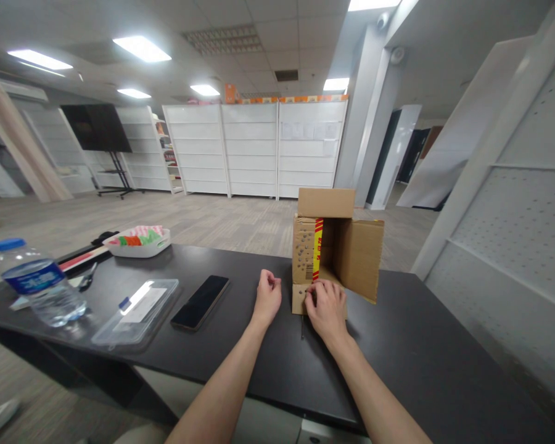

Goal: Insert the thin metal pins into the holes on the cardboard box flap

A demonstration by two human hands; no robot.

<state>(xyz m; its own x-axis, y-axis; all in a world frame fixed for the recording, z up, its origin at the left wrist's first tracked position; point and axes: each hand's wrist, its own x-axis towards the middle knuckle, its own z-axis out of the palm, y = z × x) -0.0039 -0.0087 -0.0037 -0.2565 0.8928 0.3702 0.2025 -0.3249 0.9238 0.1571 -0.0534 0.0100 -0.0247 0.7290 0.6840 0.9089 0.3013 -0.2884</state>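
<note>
A brown cardboard box (337, 246) stands on a dark worktop (425, 345), right of the frame's centre, with its open side facing the viewer. Its inside is plain brown and shadowed. One flap rises above the opening; another swings out to the right, its edge trimmed with yellow. The left front panel is dotted with many small dark marks and has a barcode near its lower end. Beside it runs a bright yellow strip (318, 250) with red print and red diagonal stripes. A lower flap, also marked with a few dark spots, reaches down towards the worktop.

The right hand (327, 302) rests against this lower flap, fingers bent; whether they pinch anything cannot be told. A thin dark rod (302, 328) shows just below the flap. The left hand (269, 293) is near the box, left of it and apart from it, with fingers curled in together; its palm is hidden.

Towards the left of the frame lie a black phone (201, 302), a clear plastic case (136, 311) and a tilted-looking water bottle (39, 283) with a blue cap.
</note>
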